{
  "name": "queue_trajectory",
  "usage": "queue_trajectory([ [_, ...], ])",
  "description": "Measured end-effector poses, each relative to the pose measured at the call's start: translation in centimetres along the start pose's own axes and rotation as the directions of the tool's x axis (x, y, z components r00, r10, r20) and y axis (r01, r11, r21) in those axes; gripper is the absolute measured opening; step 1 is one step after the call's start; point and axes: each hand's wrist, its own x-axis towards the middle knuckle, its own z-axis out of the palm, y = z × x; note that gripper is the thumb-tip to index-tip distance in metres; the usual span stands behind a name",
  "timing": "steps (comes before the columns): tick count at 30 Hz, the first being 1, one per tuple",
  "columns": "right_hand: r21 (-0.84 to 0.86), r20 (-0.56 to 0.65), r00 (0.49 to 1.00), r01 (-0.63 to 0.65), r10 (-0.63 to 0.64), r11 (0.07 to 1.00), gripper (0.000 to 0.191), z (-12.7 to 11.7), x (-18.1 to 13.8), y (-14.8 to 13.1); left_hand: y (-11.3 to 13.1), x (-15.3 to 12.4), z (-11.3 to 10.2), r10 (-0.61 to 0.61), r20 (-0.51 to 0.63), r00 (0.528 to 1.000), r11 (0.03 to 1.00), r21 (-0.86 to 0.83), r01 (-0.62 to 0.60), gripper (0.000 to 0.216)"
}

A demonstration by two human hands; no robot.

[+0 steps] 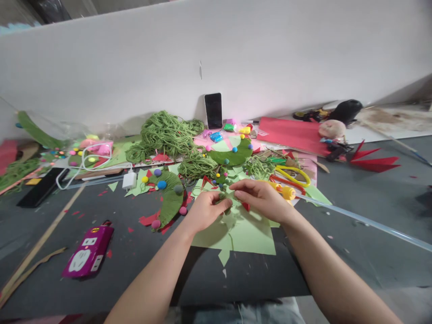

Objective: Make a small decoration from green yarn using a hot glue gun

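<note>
While pinching a small green piece (222,197) in the left hand (208,209), curving the right hand (263,198) just beside it, cannot tell whether gripping anything; working above light green paper (243,236), with a pompom-dotted crescent (172,203) lying left of both hands.

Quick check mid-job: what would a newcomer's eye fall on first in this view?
Probably the big heap of green yarn at the back, just left of the upright phone by the pale wall. Next, the bright purple device lying alone at the front left of the dark tabletop. Then the left hand and right hand, close together over the pale green paper in the middle.
</note>
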Motion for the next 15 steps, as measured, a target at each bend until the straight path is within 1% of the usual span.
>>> queue_trajectory([
  [3, -0.071, -0.042, 0.998, 0.037, -0.04, 0.997, 0.022, -0.1, -0.06, 0.12, -0.02, -0.08, 0.11, -0.001, -0.006, 1.0, 0.999, 0.038, 0.001, 0.033],
  [5, -0.139, -0.051, 0.993, 0.101, -0.109, 0.985, 0.023, -0.2, -0.09, 0.18, 0.07, -0.06, 0.06, -0.005, 0.004, 1.0, 1.0, 0.018, 0.005, 0.033],
  [7, -0.219, -0.032, 0.979, 0.188, -0.2, 0.958, 0.025, -0.3, -0.05, 0.21, 0.19, -0.01, -0.08, -0.008, 0.015, 1.0, 1.0, -0.011, 0.008, 0.034],
  [10, -0.33, -0.002, 0.955, 0.28, -0.297, 0.901, 0.017, -0.35, 0.11, 0.2, 0.37, 0.04, -0.35, -0.013, 0.032, 0.999, 0.998, -0.063, 0.014, 0.033],
  [13, -0.403, 0.001, 0.949, 0.288, -0.314, 0.869, 0.016, -0.26, 0.16, 0.17, 0.34, 0.09, -0.44, -0.012, 0.06, 0.998, 0.997, -0.078, 0.016, 0.031],
  [15, -0.416, -0.004, 0.957, 0.263, -0.291, 0.87, 0.016, -0.2, 0.07, 0.17, 0.19, 0.13, -0.38, -0.016, 0.055, 0.998, 0.998, -0.059, 0.019, 0.03],
])
